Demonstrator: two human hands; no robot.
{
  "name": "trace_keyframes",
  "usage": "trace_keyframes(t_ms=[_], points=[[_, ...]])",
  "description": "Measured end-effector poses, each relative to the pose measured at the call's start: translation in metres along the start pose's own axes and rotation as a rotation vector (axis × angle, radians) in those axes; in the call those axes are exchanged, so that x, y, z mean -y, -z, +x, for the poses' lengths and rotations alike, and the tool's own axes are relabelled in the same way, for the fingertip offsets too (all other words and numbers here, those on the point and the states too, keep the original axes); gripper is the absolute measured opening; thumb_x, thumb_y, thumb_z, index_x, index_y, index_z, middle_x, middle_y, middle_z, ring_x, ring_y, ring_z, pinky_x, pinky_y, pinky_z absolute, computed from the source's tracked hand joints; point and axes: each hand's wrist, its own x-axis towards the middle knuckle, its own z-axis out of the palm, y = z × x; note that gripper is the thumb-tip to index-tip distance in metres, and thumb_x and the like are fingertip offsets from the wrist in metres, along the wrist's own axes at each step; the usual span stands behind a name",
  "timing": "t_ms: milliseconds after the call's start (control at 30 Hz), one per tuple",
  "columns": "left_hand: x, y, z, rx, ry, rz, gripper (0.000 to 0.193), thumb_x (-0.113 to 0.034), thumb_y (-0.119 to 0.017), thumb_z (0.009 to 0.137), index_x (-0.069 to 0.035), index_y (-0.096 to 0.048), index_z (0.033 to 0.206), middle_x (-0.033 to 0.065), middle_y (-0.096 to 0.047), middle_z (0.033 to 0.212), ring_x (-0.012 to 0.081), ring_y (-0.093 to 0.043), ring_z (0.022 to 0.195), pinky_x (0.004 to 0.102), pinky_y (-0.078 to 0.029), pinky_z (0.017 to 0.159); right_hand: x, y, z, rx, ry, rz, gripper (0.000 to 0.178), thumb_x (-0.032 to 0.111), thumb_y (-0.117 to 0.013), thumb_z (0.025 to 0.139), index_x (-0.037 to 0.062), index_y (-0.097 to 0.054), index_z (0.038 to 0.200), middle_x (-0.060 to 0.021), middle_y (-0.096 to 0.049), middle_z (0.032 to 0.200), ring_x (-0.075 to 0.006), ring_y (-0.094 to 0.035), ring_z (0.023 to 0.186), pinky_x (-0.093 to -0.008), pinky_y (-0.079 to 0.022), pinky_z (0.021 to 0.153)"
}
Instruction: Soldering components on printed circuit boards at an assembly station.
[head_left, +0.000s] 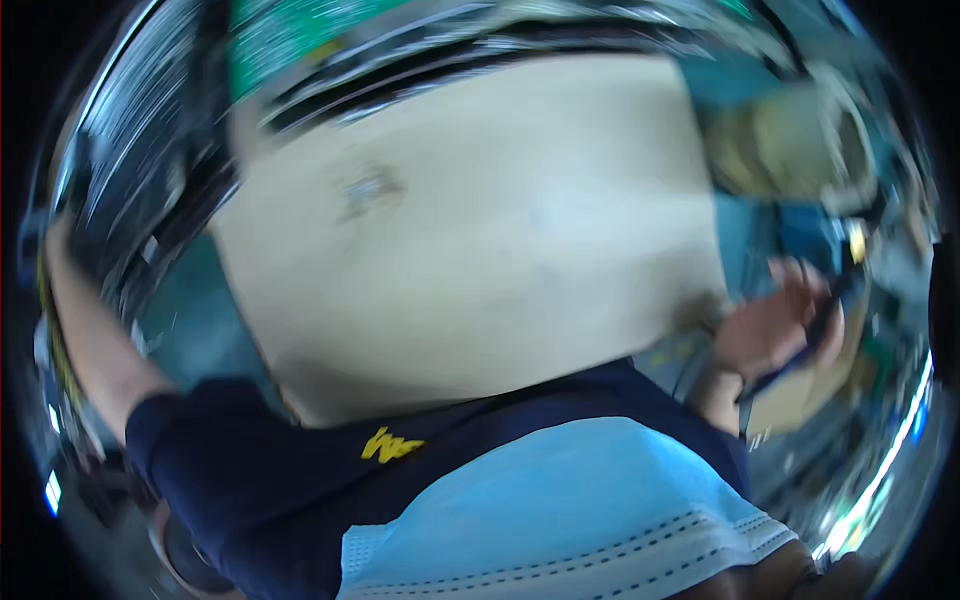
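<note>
In front of me lies a pale beige board-like surface [460,230], with a small dark smudged patch at its upper left. Beyond its right edge is my right hand [775,325], its fingers curled round a slim dark blue, rod-like thing [822,322]. Motion blur hides what kind of thing that is. My left arm stretches out to the far left, where my left hand [58,235] is barely visible at the dark rim of the picture. Its fingers are smeared, so what it touches cannot be made out.
A beige, round, bucket-like container [790,145] stands at the upper right. Below my right hand is a brown cardboard piece [800,400]. Dark metal bars [480,55] run along the surface's far edge, with a green panel [290,40] behind. Shiny blurred stacks fill the upper left.
</note>
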Motion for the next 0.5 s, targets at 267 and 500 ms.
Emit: trace_keyframes(t_ms=[267, 500], points=[[0.032, -0.045, 0.089, -0.002, 0.046, -0.037, 0.057, -0.047, -0.057, 0.096, -0.007, -0.059, 0.137, 0.0175, -0.063, 0.128, 0.0266, -0.058, 0.12, 0.0404, -0.045, 0.101, 0.01, 0.008, 0.009, 0.288, 0.093, -0.409, 0.043, 0.028, -0.044, 0.104, 0.0029, -0.042, 0.138, -0.0278, -0.059, 0.111, -0.0327, -0.066, 0.086, -0.045, -0.055, 0.078], [0.068, -0.023, 0.06, -0.077, 0.108, -0.134, 0.059, -0.05, -0.053, 0.099, -0.007, -0.057, 0.139, 0.0179, -0.059, 0.134, 0.0282, -0.055, 0.125, 0.0412, -0.043, 0.104, 0.011, -0.044, -0.015, 0.508, 0.191, -0.098, 0.044, 0.031, -0.045, 0.102, 0.0086, -0.041, 0.14, -0.0252, -0.055, 0.104, -0.0308, -0.059, 0.077, -0.0379, -0.054, 0.058]])
